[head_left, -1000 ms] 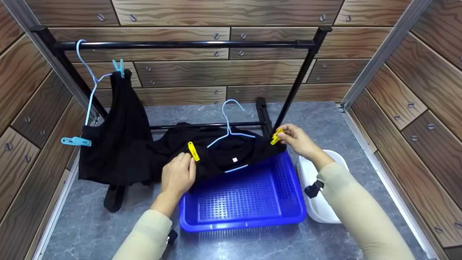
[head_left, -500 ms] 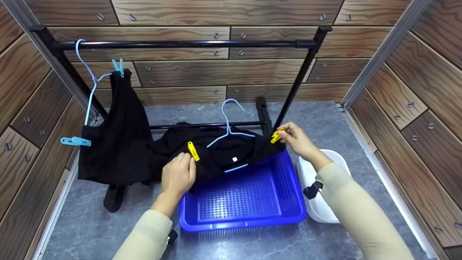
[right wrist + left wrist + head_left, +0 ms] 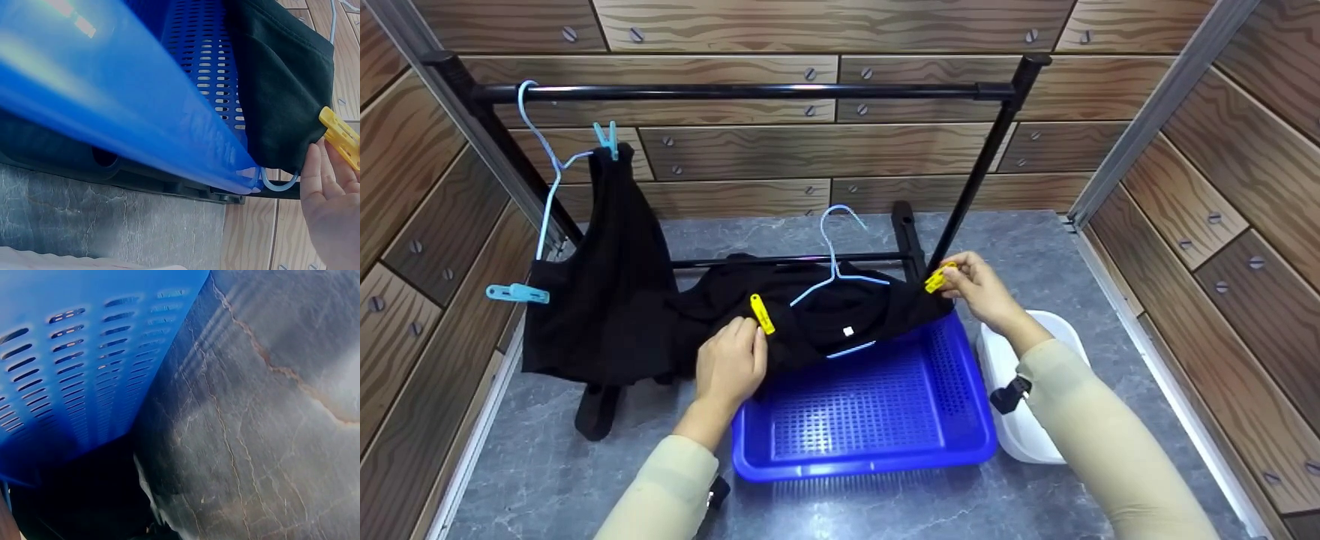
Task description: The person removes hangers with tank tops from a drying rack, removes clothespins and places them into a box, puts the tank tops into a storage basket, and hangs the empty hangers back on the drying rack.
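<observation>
A black garment [image 3: 847, 300] with a light blue wire hanger [image 3: 834, 259] inside lies over the back of a blue basket [image 3: 862, 470]. My left hand [image 3: 731, 360] grips its left part, fingers curled into the cloth, just below a yellow clothespin [image 3: 762, 313] clipped there. At the right shoulder, my right hand [image 3: 976, 289] pinches a second yellow clothespin [image 3: 940, 277]. In the right wrist view this clothespin [image 3: 340, 135] sits at the garment's edge, and a blue loop of the hanger [image 3: 279, 187] pokes out below the cloth.
Another black garment [image 3: 607, 300] hangs at left on a hanger from the black rack bar [image 3: 735, 92], with light blue clothespins [image 3: 517, 293] on it. A white tub [image 3: 1027, 427] stands right of the basket. Wood-patterned walls enclose three sides.
My right hand and its yellow clothespin have shifted slightly up and to the right. My left hand and the garment stay in place.
</observation>
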{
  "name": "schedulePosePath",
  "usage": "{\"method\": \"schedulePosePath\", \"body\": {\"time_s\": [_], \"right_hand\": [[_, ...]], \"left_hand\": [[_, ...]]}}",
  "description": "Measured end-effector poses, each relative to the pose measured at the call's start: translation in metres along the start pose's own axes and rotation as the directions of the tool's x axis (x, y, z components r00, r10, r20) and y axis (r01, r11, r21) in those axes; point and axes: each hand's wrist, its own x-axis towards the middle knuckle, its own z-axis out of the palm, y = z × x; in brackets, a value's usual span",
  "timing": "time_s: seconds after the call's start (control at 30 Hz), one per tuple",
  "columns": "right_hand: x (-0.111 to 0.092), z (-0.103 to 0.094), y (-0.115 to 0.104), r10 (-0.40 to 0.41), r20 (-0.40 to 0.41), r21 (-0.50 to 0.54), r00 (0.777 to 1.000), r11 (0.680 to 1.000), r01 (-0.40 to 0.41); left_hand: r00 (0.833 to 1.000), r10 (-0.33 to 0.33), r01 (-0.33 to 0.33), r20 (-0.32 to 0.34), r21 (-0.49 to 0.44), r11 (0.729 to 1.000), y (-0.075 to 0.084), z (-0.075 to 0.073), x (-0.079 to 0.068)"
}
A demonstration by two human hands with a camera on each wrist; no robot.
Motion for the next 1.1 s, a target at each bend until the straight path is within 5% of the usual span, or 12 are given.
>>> {"method": "schedulePosePath", "body": {"time_s": [0.37,0.8,1.1], "right_hand": [[0.0,-0.001,-0.002,0.033,-0.045,0.05,0.998,0.998,-0.031],[-0.007,-0.008,-0.01,-0.024,-0.065,-0.034,0.998,0.999,0.022],[-0.012,-0.02,-0.016,0.017,-0.083,-0.124,0.996,0.992,-0.027]], "left_hand": [[1.0,0.005,-0.005,-0.004,0.01,1.0,0.0,0.0,0.001],[1.0,-0.002,0.002,0.01,0.006,1.0,0.0,-0.001,0.0],[1.0,-0.013,0.013,0.016,0.011,1.0,0.001,-0.001,0.0]]}}
